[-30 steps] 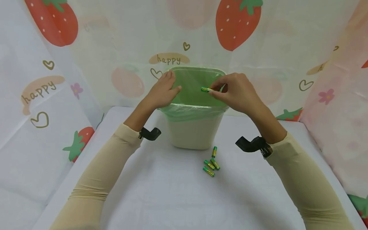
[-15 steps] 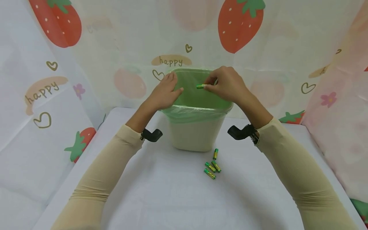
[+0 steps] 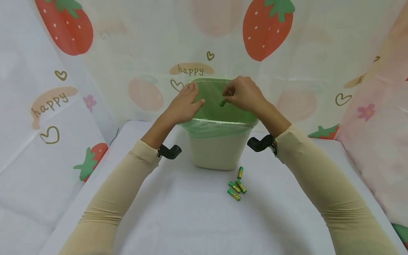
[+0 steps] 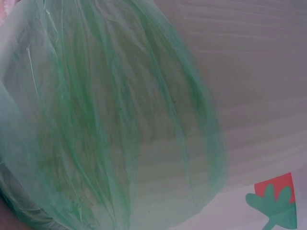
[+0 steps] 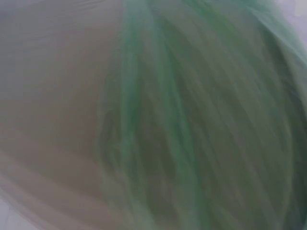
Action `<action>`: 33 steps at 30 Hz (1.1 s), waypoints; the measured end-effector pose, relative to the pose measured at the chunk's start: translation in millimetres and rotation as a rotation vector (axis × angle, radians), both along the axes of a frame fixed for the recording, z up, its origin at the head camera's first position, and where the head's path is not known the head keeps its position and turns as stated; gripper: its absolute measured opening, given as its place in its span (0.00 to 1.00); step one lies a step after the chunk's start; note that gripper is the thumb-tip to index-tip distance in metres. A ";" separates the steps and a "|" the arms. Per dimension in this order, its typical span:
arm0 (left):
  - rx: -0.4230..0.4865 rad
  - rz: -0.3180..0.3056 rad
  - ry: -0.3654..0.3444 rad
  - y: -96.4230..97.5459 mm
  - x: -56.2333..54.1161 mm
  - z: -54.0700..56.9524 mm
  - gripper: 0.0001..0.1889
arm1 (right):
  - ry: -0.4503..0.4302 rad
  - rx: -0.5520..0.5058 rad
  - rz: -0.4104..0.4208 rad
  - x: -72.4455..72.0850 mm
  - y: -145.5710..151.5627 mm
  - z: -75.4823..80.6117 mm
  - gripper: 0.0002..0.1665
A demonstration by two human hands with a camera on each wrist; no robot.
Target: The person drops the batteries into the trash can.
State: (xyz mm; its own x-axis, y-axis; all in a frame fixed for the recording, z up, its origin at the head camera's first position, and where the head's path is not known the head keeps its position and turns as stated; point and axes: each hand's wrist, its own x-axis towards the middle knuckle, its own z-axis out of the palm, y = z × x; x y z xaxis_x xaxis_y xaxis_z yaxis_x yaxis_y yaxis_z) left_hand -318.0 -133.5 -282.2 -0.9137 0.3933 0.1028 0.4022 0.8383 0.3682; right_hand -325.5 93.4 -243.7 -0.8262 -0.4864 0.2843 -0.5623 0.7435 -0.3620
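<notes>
A cream trash bin point(image 3: 215, 152) lined with a thin green plastic bag point(image 3: 207, 131) stands on the white-covered table. My right hand point(image 3: 245, 94) is over the bin's mouth and pinches a small green battery point(image 3: 222, 103), which tilts downward. On the bin's left rim rests my left hand point(image 3: 184, 104), its fingers extended and thumb toward the opening. Folds of the bag point(image 4: 120, 120) over the bin's side fill the left wrist view. The right wrist view is blurred and shows the bag's overhang point(image 5: 163, 115); neither wrist view shows a hand's grip.
Several green and yellow batteries point(image 3: 234, 194) lie on the table in front of the bin, slightly to its right. A white curtain printed with strawberries point(image 3: 267, 28) hangs behind and at both sides. The white tablecloth point(image 3: 178, 212) reaches toward me.
My right hand has moved left, farther over the bin, with the battery. The battery has turned from lying level to pointing down. My left hand stays at the rim.
</notes>
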 end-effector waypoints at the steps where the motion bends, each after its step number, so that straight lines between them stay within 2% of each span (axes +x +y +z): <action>1: -0.002 0.000 -0.001 -0.1 0.0 -0.2 0.38 | 0.000 0.002 0.005 -0.9 -0.2 -0.8 0.09; 14: -0.011 -0.006 0.006 -0.7 -0.4 -1.0 0.38 | -0.022 0.033 -0.038 -4.3 -0.6 2.7 0.14; 25: -0.007 -0.007 0.004 -0.2 4.8 2.9 0.38 | 0.003 -0.006 -0.029 7.3 15.0 1.1 0.14; 33: -0.008 -0.014 0.003 0.4 3.3 1.8 0.37 | 0.030 -0.065 0.003 27.6 31.6 3.5 0.12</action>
